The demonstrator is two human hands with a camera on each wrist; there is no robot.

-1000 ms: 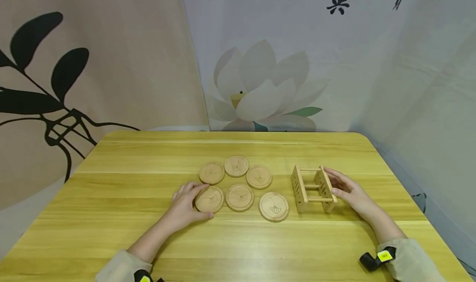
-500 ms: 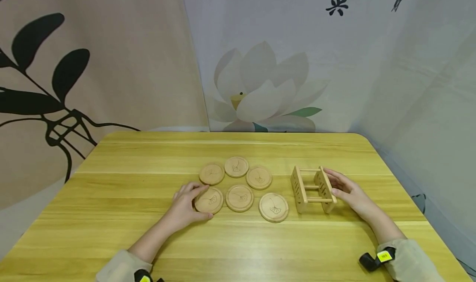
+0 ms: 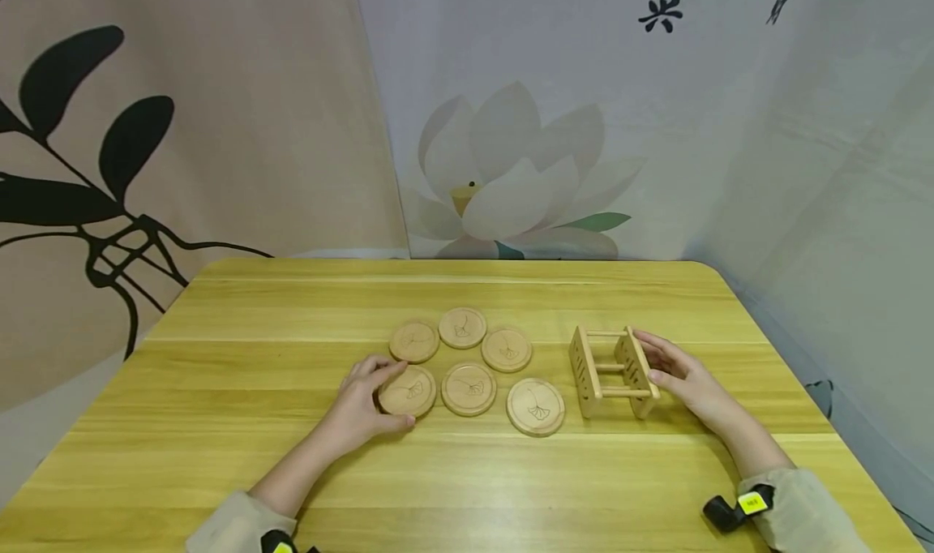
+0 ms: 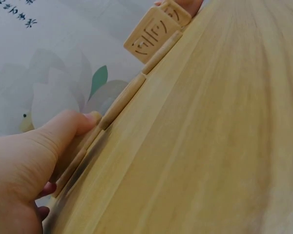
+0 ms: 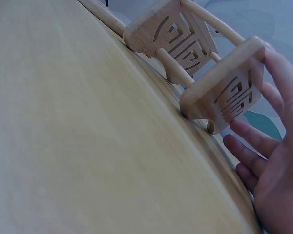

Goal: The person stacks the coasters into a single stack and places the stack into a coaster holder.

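Observation:
Several round wooden coasters engraved with ginkgo leaves lie flat on the table. In the head view, my left hand (image 3: pixel 365 399) holds the front-left coaster (image 3: pixel 410 392) at its edge, index finger at the back and thumb at the front. The left wrist view shows that thumb (image 4: pixel 78 122) against the rim. A slatless wooden coaster rack (image 3: pixel 614 373) stands upright to the right, two cut-out side panels joined by rods. My right hand (image 3: pixel 682 375) holds its right panel (image 5: pixel 229 92) between thumb and index finger; the lower fingers (image 5: pixel 249 156) extend loosely below in the right wrist view.
Beside the held coaster lies a second front coaster (image 3: pixel 469 389); another coaster (image 3: pixel 536 407) sits nearer the rack. Three more (image 3: pixel 463 328) form a back row. The wooden table (image 3: pixel 467 488) ends before a patterned curtain (image 3: pixel 292 131).
Both hands stay in place, on the coaster and the rack. The whole head view shifts very slightly; nothing else visibly moves.

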